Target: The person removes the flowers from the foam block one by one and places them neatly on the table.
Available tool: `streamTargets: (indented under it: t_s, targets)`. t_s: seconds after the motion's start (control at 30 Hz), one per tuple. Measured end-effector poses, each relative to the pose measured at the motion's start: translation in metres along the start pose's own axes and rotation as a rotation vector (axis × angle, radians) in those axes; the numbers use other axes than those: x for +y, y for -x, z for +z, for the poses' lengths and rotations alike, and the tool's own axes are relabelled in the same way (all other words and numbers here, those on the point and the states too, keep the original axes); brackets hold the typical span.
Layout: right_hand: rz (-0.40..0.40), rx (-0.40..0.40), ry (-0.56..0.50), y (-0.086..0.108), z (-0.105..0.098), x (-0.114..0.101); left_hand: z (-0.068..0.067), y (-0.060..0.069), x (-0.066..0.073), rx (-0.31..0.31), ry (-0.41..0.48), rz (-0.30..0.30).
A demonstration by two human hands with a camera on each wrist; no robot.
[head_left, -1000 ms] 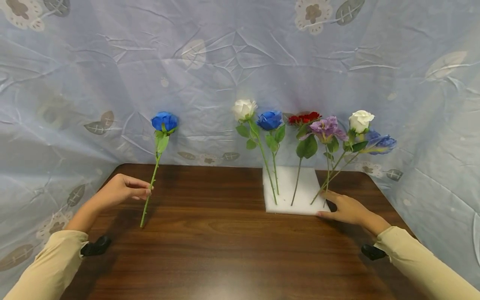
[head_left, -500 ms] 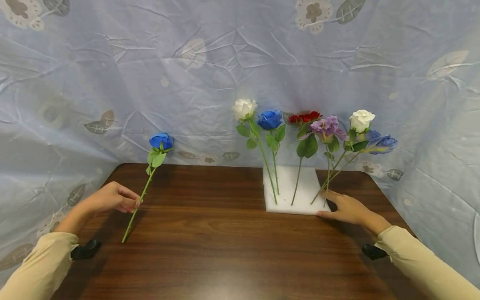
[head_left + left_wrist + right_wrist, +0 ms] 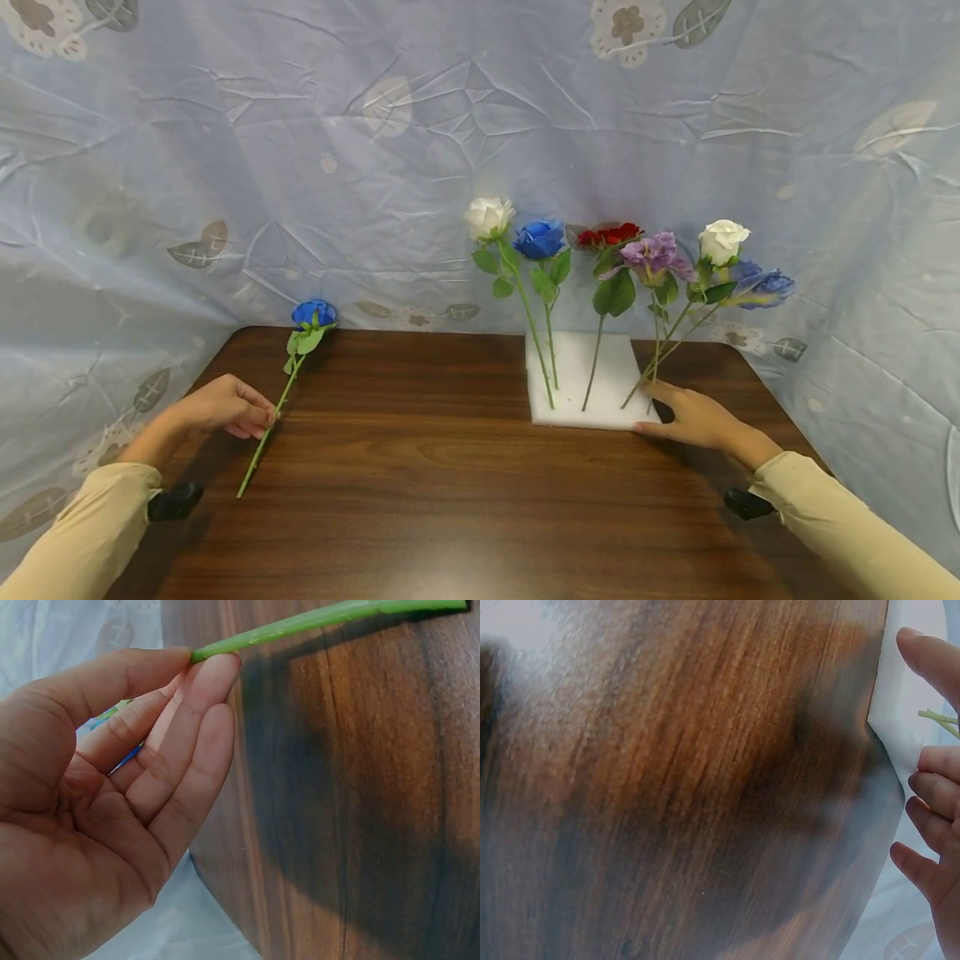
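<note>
In the head view my left hand (image 3: 232, 408) pinches the green stem of an artificial blue rose (image 3: 313, 314) between thumb and fingers. The rose slants low over the table's left side, bloom toward the back. The left wrist view shows the stem (image 3: 322, 624) at the thumb tip, the other fingers extended. My right hand (image 3: 697, 419) rests at the right front corner of a white foam block (image 3: 570, 367), thumb along its front edge. Standing in the foam are a white rose (image 3: 489, 218), another blue rose (image 3: 540, 240), a red flower (image 3: 609, 236) and several others at the right.
The brown wooden table (image 3: 420, 500) spans between the arms. Behind and beside it hangs a pale blue patterned cloth (image 3: 420, 150). On the right, a purple flower (image 3: 656, 260), a second white rose (image 3: 723, 242) and a blue-violet flower (image 3: 759, 285) lean with crossing stems.
My left hand has moved down and slightly left with the blue rose, which has sunk and tilted from nearly upright to a low slant. The right hand and the foam block have stayed put.
</note>
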State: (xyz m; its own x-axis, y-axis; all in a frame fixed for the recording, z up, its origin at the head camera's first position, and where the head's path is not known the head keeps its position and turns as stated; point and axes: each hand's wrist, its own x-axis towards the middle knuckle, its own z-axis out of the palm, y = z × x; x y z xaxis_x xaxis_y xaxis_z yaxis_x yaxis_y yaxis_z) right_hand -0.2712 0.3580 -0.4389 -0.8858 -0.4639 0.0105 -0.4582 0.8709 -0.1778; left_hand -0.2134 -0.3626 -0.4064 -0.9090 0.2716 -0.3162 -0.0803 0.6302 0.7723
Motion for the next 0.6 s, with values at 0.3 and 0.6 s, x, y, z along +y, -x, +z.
streamTargets:
  t_s: [0.3, 0.6]
  targets:
    - [-0.006, -0.001, -0.006, 0.0006, -0.0011, -0.0021, -0.0005, -0.0010, -0.0018, -0.013, -0.004, -0.035]
    - [0.008, -0.008, -0.006, 0.0004, -0.0016, -0.0029, 0.0018, -0.0056, -0.0060, -0.035, -0.023, -0.072]
